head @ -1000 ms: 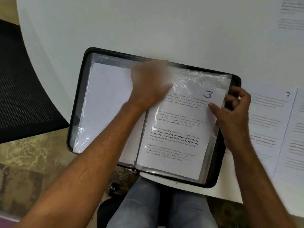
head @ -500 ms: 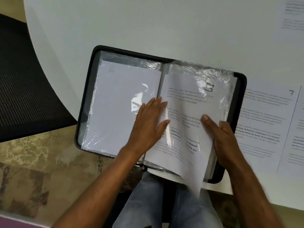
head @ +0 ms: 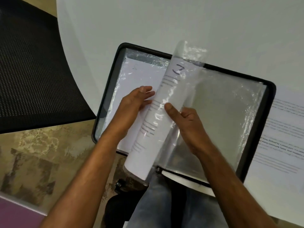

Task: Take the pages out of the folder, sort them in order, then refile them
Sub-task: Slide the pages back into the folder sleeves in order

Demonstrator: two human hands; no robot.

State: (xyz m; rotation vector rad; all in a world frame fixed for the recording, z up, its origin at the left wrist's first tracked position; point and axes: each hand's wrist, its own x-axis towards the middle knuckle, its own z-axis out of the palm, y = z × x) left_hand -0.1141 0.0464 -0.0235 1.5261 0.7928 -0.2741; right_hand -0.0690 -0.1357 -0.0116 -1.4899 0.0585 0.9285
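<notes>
Nearest the camera, the person's knees in blue jeans (head: pixel 158 204) sit under the edge of the white surface (head: pixel 164 22), with patterned floor (head: pixel 32 153) to the left.

Just beyond, the black zip folder (head: pixel 269 89) lies open on the surface, its near edge overhanging the lap. Both forearms reach over it.

The right hand (head: pixel 187 122) has its grip on a clear plastic sleeve (head: pixel 189 76) that stands up from the spine, partway through a turn. The thumb presses on the sleeve's printed face and the other fingers curl behind it, so the grip is closed on the sleeve. Inside that sleeve is a printed page marked with a handwritten 3 (head: pixel 178 69). The sleeve curves, its lower corner hanging past the folder's near edge.

The left hand (head: pixel 133 102) lies on the left half of the folder, fingers straight and loosely together, their tips just beside the raised sleeve's edge. Its grip is relaxed and holds nothing. Under it, a left sleeve (head: pixel 141 73) holds a sheet whose visible side is blank.

The right half of the folder shows an empty-looking clear sleeve (head: pixel 230 116), crinkled and shiny.

To the right, touching the folder's edge, loose printed pages (head: pixel 283 129) lie flat on the surface. Farther left, a black mesh chair (head: pixel 32 71) stands beside the surface.
</notes>
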